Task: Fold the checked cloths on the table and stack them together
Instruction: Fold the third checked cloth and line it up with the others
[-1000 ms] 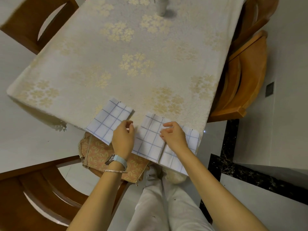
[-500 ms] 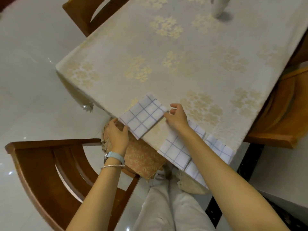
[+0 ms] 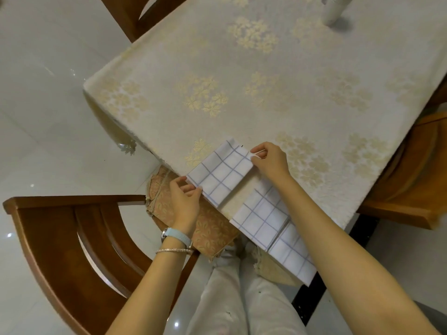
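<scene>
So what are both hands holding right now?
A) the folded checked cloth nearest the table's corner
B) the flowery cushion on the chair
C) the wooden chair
A: the left hand pinches the near corner of the folded checked cloth and the right hand pinches its far corner, while neither hand grips the chair or its cushion.

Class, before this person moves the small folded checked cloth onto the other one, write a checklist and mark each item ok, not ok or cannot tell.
1. Left hand pinches near corner of folded cloth: ok.
2. Right hand pinches its far corner: ok.
3. Second cloth fully on table: not ok, it overhangs the edge.
4. Second cloth fully folded: cannot tell, forearm covers it.
5. Nothing lies between the cloths: ok.
</scene>
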`<state>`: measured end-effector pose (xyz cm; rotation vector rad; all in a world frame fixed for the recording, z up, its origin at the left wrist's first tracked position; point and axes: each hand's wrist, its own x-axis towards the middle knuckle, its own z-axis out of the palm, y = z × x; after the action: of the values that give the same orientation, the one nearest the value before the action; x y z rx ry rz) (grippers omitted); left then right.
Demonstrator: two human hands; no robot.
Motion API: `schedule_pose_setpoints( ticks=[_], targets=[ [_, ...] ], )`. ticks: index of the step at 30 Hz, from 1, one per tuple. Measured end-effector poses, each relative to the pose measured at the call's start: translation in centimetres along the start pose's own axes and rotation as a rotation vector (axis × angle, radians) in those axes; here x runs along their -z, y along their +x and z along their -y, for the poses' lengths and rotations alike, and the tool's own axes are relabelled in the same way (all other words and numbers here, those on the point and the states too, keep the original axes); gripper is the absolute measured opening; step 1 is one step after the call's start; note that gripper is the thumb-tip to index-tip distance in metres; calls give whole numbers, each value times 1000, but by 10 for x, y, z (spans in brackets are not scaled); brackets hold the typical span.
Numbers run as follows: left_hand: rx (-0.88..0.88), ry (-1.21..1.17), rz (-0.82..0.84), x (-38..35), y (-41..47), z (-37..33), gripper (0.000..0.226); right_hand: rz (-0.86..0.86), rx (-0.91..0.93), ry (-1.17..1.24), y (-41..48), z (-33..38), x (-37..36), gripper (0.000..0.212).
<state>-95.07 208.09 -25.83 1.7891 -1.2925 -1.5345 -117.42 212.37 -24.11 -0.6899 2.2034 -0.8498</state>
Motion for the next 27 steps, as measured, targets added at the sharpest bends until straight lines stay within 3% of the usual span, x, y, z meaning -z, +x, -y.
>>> schedule_pose_setpoints(
  ticks=[27],
  targets=[
    [80, 44, -59, -20, -21, 8, 39, 27, 45, -56, 0, -36, 8, 13]
  ],
)
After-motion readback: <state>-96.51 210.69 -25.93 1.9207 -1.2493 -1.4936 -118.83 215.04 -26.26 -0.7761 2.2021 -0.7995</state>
